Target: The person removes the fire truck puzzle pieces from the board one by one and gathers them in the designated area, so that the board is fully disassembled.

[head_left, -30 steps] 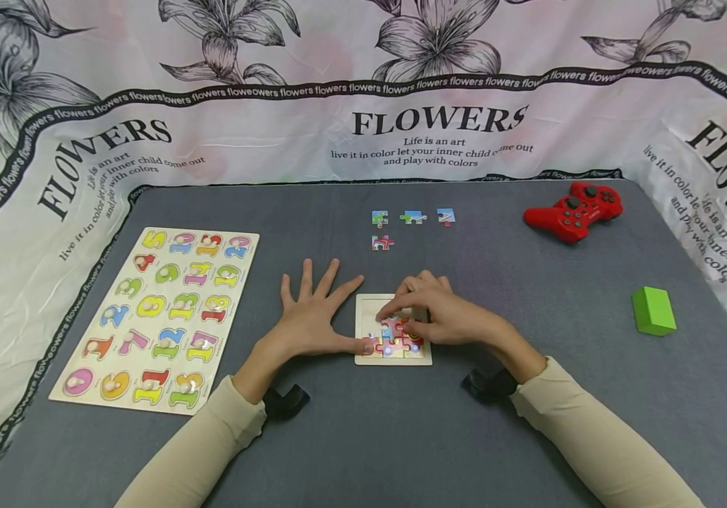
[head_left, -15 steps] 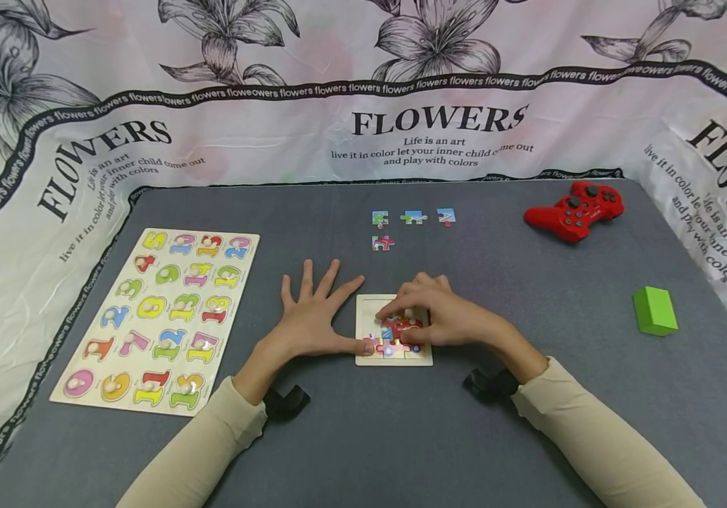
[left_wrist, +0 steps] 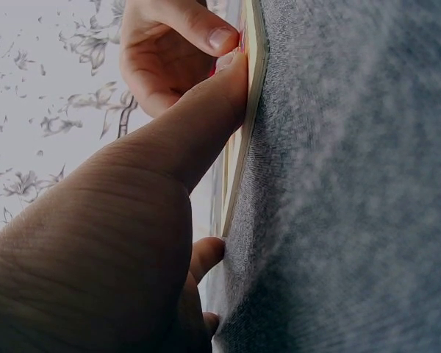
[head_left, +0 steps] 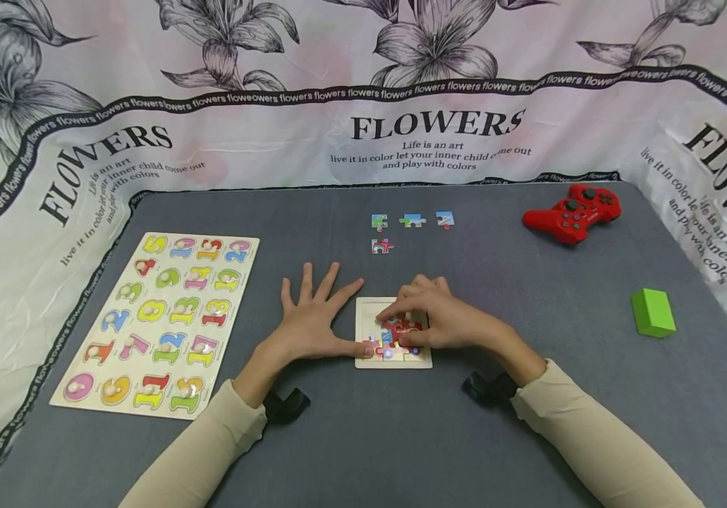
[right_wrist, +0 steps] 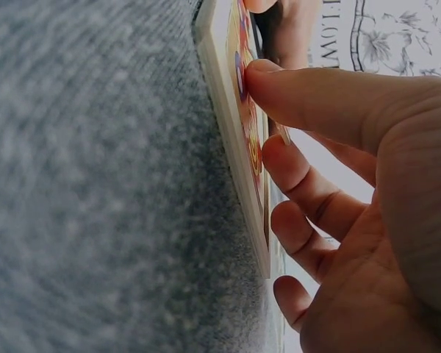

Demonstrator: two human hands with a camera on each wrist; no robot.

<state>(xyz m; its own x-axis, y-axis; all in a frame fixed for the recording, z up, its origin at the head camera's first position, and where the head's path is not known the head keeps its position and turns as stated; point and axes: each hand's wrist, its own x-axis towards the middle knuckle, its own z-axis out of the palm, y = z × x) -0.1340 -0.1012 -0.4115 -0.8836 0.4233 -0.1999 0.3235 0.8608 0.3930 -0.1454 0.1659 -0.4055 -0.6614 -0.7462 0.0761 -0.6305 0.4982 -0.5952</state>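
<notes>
A small square wooden puzzle tray [head_left: 366,308] lies on the grey table, its lower part filled with jigsaw pieces showing a red vehicle. My left hand [head_left: 312,321] spreads its fingers on the cloth left of the tray. Its thumb presses the tray's lower left corner and the piece there. Over the tray's right side, my right hand [head_left: 448,314] bends its fingers, with thumb and index finger on a red puzzle piece [head_left: 409,327]. In the right wrist view the thumb [right_wrist: 316,92] touches the picture surface. The right hand covers the tray's upper right part.
Several loose jigsaw pieces [head_left: 412,221] lie beyond the tray. A wooden number board [head_left: 226,346] is on the left. A red game controller [head_left: 569,215] sits at the back right, with a green block [head_left: 653,312] nearer on the right.
The right thumb has slid slightly left and down on the pieces, and more of the red vehicle shows. The left hand stays in place; the head view tilts a little.
</notes>
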